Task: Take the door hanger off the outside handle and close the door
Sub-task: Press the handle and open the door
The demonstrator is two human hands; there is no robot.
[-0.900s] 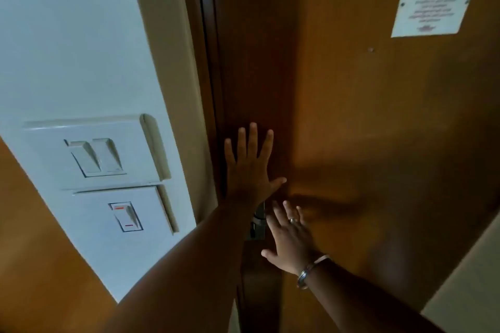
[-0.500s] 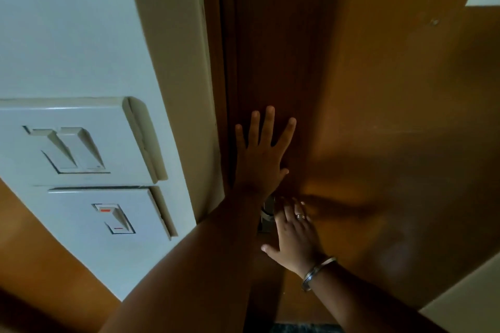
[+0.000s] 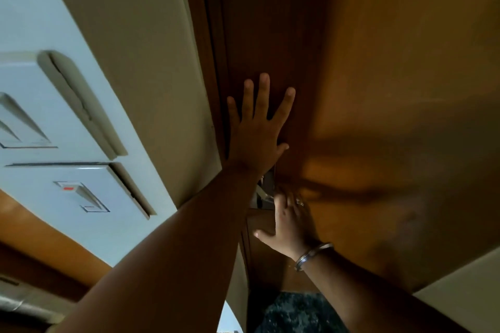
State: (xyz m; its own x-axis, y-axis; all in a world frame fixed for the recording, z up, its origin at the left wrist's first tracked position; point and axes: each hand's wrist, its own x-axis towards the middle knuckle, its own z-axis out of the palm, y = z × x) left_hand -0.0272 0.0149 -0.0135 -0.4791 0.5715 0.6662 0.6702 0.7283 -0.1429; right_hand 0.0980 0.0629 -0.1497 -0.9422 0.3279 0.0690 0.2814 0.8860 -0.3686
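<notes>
The brown wooden door (image 3: 378, 67) fills the right half of the view, its latch edge against the dark frame (image 3: 208, 43). My left hand (image 3: 258, 130) lies flat on the door near that edge, fingers spread, holding nothing. Just below it, a bit of the metal lock plate and handle (image 3: 263, 192) shows between my hands. My right hand (image 3: 290, 224), with a ring and a wrist bangle, presses flat on the door beside the handle. No door hanger is in view.
A white wall (image 3: 32, 8) on the left carries two switch plates (image 3: 67, 189). A cream door jamb (image 3: 140, 62) runs between wall and door. Dark speckled floor (image 3: 297, 313) shows at the bottom. A cream wall (image 3: 465, 292) stands at the lower right.
The view has tilted and moved closer to the door; the notice on the door has left the frame. Both hands stay flat on the door, and floor now shows below.
</notes>
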